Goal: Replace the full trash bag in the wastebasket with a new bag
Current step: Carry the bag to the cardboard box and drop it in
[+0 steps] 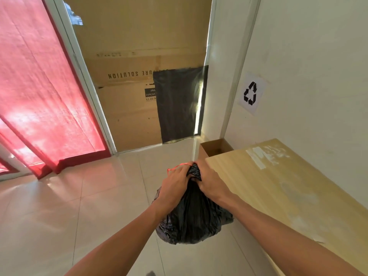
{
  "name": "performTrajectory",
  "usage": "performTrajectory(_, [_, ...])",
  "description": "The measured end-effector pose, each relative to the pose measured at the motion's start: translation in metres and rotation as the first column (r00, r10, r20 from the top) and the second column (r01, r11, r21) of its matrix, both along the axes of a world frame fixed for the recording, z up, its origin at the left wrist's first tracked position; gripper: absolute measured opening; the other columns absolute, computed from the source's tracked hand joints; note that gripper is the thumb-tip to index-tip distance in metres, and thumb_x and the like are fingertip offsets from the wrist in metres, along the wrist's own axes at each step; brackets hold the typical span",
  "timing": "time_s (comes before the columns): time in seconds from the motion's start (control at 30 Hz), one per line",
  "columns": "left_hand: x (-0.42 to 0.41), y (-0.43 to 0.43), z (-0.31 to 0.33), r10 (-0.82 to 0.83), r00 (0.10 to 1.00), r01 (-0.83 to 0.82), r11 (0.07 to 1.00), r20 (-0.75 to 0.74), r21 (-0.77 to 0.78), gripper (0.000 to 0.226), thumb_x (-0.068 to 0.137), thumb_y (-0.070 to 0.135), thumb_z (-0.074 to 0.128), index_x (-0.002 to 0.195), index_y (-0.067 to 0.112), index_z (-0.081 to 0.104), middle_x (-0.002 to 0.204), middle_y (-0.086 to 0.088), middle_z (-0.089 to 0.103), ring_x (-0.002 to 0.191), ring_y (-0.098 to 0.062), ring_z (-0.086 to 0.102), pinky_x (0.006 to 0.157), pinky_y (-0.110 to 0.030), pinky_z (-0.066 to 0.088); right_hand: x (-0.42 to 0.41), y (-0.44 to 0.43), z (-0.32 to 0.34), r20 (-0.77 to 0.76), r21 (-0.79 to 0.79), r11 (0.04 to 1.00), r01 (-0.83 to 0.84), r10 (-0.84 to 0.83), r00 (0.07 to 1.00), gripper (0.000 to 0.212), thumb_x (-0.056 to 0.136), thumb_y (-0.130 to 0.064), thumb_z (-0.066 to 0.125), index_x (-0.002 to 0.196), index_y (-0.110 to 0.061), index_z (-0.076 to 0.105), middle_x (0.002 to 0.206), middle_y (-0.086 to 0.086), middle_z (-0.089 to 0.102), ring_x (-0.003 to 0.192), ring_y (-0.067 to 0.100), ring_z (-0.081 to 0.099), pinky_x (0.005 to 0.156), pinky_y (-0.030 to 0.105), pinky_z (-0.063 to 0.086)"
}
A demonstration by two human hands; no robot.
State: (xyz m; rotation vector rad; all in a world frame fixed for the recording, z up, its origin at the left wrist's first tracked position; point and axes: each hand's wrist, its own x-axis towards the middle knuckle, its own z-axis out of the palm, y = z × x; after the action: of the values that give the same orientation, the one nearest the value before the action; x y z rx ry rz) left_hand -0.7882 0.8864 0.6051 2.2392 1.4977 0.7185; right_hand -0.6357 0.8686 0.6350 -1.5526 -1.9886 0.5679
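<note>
1. The black bag (191, 220) hangs in front of the person, bulging and creased, with its top gathered into a tight neck.
2. The left hand (175, 181) is clamped on that neck from the left, fingers curled round the bunched plastic.
3. The right hand (209, 182) grips the same neck from the right, fingers curled in; the 2 hands sit just beside each other with the twisted plastic between them.
4. A thin red band (175, 167) loops over the left hand's fingers at the top of the neck.
5. The bag is over the pale tiled floor (79, 206), just beside the near corner of a light wooden table (278, 186); I cannot tell whether its bottom touches the tiles.
6. Past the far end of the table stands an open box (216, 148), against the wall.
7. On the wall above the table is a paper sign (251, 94) with a black recycling mark.
8. Straight ahead, brown cardboard (129, 76) fills a doorway, and a black sheet (179, 104) covers its lower right part.
9. To the left hangs a red curtain (39, 86), lit from behind, reaching down to the floor.
</note>
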Motion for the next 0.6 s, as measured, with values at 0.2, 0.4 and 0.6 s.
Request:
performTrajectory(0.2, [-0.008,0.131,-0.004,-0.032,0.998,0.033,0.999,0.048,-0.015,0.038,0.107,0.029,0.036,0.144,0.027,0.043,0.146,0.004,0.051,0.132,-0.017,0.048,0.104,-0.038,0.045,-0.012,0.129,-0.005,0.036,-0.011,0.999,0.039,-0.038,0.999,0.036,0.093,-0.010,0.059,0.123,-0.024,0.045,0.110,0.003,0.066,0.100,0.019,0.064,0.084,0.035,0.053])
performTrajectory(0.4, [-0.012,0.265,-0.005,-0.113,0.994,0.113,0.993,0.012,-0.041,0.038,0.106,0.028,0.037,0.144,0.028,0.042,0.146,0.004,0.051,0.134,-0.017,0.046,0.106,-0.040,0.044,-0.019,0.250,-0.011,0.110,-0.022,0.988,0.152,-0.149,0.983,0.042,0.091,-0.023,0.064,0.124,-0.032,0.041,0.110,0.002,0.064,0.100,0.020,0.062,0.085,0.039,0.054])
performTrajectory(0.6, [0.005,0.378,-0.009,-0.176,0.984,0.176,0.984,0.022,-0.024,0.036,0.104,0.023,0.040,0.139,0.030,0.047,0.136,0.006,0.057,0.124,-0.014,0.053,0.098,-0.039,0.050,-0.006,0.350,-0.017,0.019,-0.089,0.967,0.239,-0.238,0.971,0.038,0.093,-0.016,0.063,0.123,-0.028,0.043,0.110,0.003,0.065,0.098,0.018,0.063,0.084,0.033,0.050])
